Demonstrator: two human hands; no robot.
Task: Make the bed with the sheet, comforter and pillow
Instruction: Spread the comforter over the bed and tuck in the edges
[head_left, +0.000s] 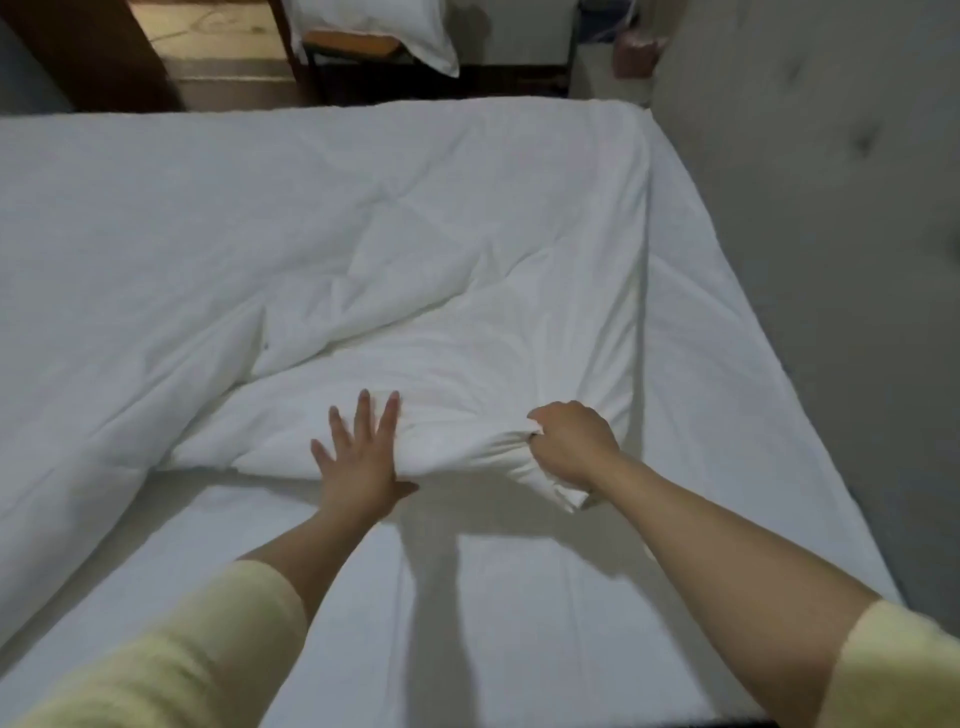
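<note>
A white comforter (291, 234) covers most of the bed, its near corner folded back and rumpled. Under it a white sheet (467, 613) lies flat on the mattress, bare in front of me and along the right side. My left hand (358, 457) rests flat, fingers spread, on the comforter's folded edge. My right hand (571, 441) is closed around a bunched piece of the comforter's corner, to the right of the left hand. A white pillow (374, 31) sits on a chair beyond the far side of the bed.
A grey padded headboard (831, 182) rises along the right side of the bed. A wooden chair (353, 44) stands past the far edge, with dark wooden furniture (88, 57) at the far left. A pink object (636, 52) is at the back right.
</note>
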